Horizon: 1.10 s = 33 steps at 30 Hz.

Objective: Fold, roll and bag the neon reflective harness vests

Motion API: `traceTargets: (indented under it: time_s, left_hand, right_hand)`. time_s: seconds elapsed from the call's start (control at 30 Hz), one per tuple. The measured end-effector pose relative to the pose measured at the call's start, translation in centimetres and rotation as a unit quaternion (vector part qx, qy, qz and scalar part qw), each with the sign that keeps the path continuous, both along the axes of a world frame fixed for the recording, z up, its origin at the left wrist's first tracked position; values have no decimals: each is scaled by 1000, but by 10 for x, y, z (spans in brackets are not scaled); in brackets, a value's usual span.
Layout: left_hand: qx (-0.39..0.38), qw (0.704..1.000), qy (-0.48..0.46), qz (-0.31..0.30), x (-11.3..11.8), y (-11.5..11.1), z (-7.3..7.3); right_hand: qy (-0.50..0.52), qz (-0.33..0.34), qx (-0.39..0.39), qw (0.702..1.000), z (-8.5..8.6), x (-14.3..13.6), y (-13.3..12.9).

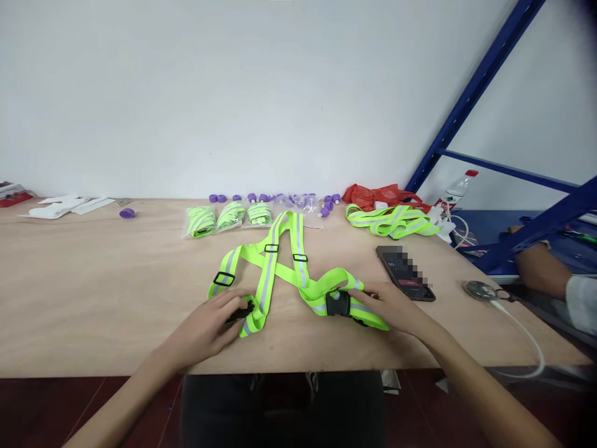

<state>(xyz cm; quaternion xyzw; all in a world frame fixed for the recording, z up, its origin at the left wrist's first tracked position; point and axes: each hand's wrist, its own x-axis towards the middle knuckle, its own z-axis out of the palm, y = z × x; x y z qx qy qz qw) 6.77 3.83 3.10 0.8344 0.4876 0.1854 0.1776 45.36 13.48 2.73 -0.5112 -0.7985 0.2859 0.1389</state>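
A neon-yellow reflective harness (267, 274) with grey stripes and black slide adjusters lies spread on the table before me. My left hand (212, 326) is closed, its fingers curled round a black buckle piece (240, 311) and the strap end at the lower left. At the harness's lower right, my right hand (389, 305) pinches the gathered strap; its thumb is partly hidden. Close to those fingertips is a black side-release buckle (337, 303) on the belt part. The shoulder straps run away from me, crossing one another.
Several bagged reflective harnesses (230, 215) stand behind, with purple caps (328, 204) along the wall. To the right are a loose harness (396, 221), a red plastic bag (373, 194), a phone (407, 274) and a cabled device (480, 290). Another person's arm (543, 269) shows beyond the blue frame (466, 93).
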Motion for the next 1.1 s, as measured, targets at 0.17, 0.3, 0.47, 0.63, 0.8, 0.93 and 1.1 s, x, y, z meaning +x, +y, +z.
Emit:
traceTargets:
  time_s: [0.17,0.3,0.47,0.63,0.8,0.93,1.1]
  left_hand:
    - [-41,979,-130,150,-22,-11,-4]
    - [-16,892,-311,327,-43,-15,-12]
    - [-54,801,-447,395,-69,-15,-20]
    - [41,894,-314,317,-92,-14,-3]
    - [204,949,-77,229,-115,-18,14]
    - [212,949,-4,234,-137,-32,-5]
    - [101,949,40,297,-151,-58,-26]
  right_hand:
    - [53,-43,52,996,-10,13,13]
    - [31,-29,35,998,-12,29,18]
    - [-30,33,84,995,-20,45,16]
    - [-4,30,125,992,-19,49,18]
    - [-1,-20,145,989,-13,67,23]
    - [59,-60,182,980,-20,87,18]
    - [120,-116,314,935,-34,97,-1]
